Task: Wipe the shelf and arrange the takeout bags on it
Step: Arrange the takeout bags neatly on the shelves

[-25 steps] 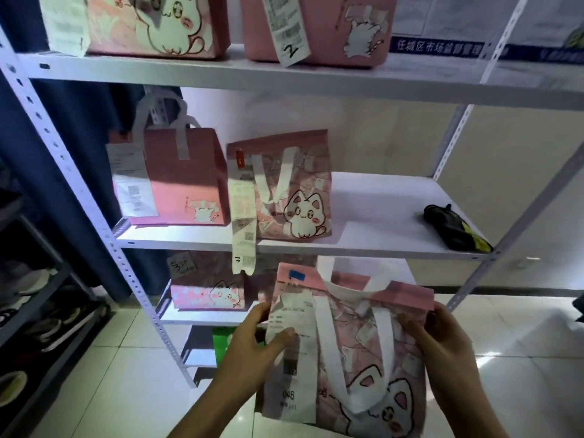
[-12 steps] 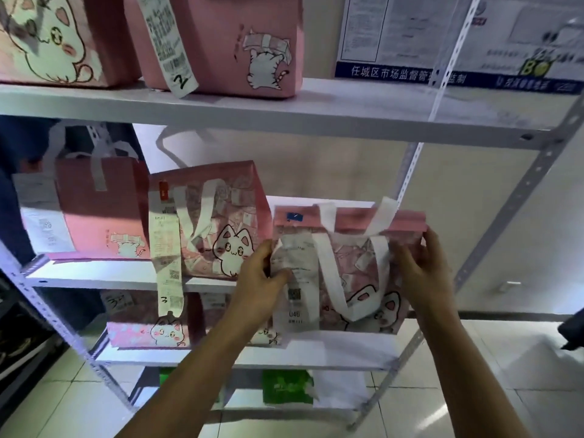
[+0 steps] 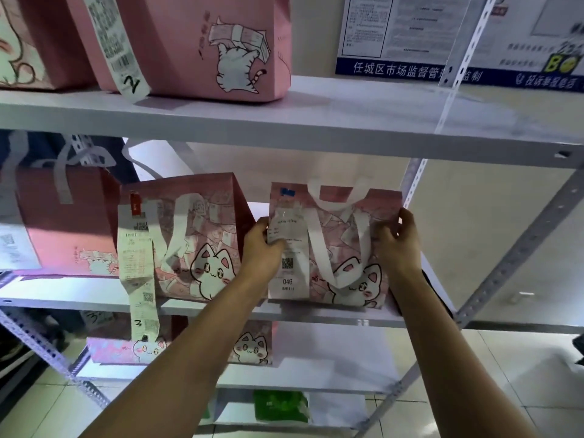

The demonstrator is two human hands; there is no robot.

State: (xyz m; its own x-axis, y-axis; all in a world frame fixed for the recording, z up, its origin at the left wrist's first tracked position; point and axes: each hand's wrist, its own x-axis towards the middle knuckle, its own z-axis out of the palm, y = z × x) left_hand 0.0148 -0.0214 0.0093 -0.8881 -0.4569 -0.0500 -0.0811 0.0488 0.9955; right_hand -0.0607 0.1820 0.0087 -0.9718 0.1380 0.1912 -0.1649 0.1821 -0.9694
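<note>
A pink cat-print takeout bag [image 3: 344,248] with white handles and a receipt numbered 046 stands upright on the middle white shelf [image 3: 94,298], near its right end. My left hand [image 3: 260,248] grips the bag's left edge over the receipt. Its right edge is held by my right hand [image 3: 398,245]. Just left of it stands a second cat-print bag [image 3: 189,235] with a long receipt marked 3 hanging below the shelf edge. Further left is a plain pink bag [image 3: 69,222].
The top shelf [image 3: 347,121] holds a pink bag [image 3: 202,45] with a receipt marked 2. The lower shelf carries pink cat bags [image 3: 126,349]. A green packet [image 3: 281,406] lies lower down. Perforated metal uprights [image 3: 512,254] frame the right side. A notice [image 3: 410,36] hangs on the wall.
Both hands lifted the 046 bag from below the middle shelf up onto it and set it beside the bag marked 3. The view tilted upward and closer.
</note>
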